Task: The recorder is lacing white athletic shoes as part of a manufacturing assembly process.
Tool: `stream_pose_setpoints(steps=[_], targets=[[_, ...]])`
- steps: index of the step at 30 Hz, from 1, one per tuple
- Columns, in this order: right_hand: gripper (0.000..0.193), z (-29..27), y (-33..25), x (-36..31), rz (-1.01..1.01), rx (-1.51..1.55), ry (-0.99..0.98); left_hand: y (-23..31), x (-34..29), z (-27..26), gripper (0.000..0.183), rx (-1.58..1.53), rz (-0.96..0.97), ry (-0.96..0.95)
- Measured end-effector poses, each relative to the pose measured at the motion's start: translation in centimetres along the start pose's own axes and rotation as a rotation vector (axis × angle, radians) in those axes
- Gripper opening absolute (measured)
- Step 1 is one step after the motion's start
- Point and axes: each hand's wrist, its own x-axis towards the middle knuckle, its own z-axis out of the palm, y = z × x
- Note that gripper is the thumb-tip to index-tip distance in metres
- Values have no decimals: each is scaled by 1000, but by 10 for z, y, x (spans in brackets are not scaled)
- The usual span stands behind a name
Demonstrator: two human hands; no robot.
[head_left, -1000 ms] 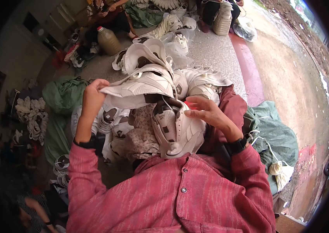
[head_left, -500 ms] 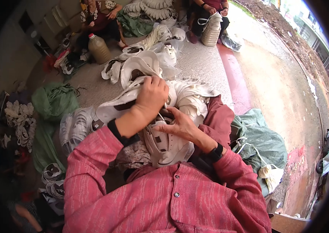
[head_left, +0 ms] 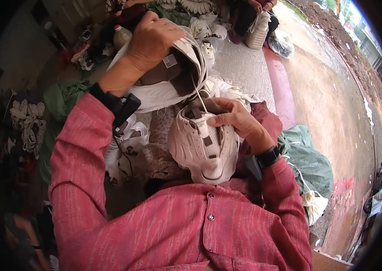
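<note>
My left hand [head_left: 152,43], raised at upper left, is closed over the rim of a white shoe upper [head_left: 155,97] with a dark brown lining and a small pale label inside. Close to my chest, toe pointing at me, sits another off-white shoe upper [head_left: 186,147] with a perforated tongue. My right hand [head_left: 240,119] pinches its collar, thumb near the tongue and fingers behind the edge. A white lace [head_left: 200,97] stretches from its opening toward the raised upper; where its far end goes is hidden.
More white uppers [head_left: 227,88] lie beyond my right hand. Green sacks [head_left: 306,160] stand on both sides. A seated person's hands [head_left: 261,7] are at the top, by a large plastic jug [head_left: 258,31]. Bundled pale laces [head_left: 27,117] sit at far left.
My left hand has moved up and left, away from my right hand, with a shoe upper lifted in it. The nearer upper has shifted slightly right, still held by my right hand.
</note>
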Motion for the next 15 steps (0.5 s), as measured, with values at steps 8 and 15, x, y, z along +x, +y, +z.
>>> stream_pose_setpoints(steps=[8, 15], targets=[[48, -32, 48, 17, -202, -471, 245, 50, -91, 99, 31, -136, -238, -288], [45, -34, 73, 14, -327, -319, 352, 111, -91, 27, 39, -392, -480, -143]])
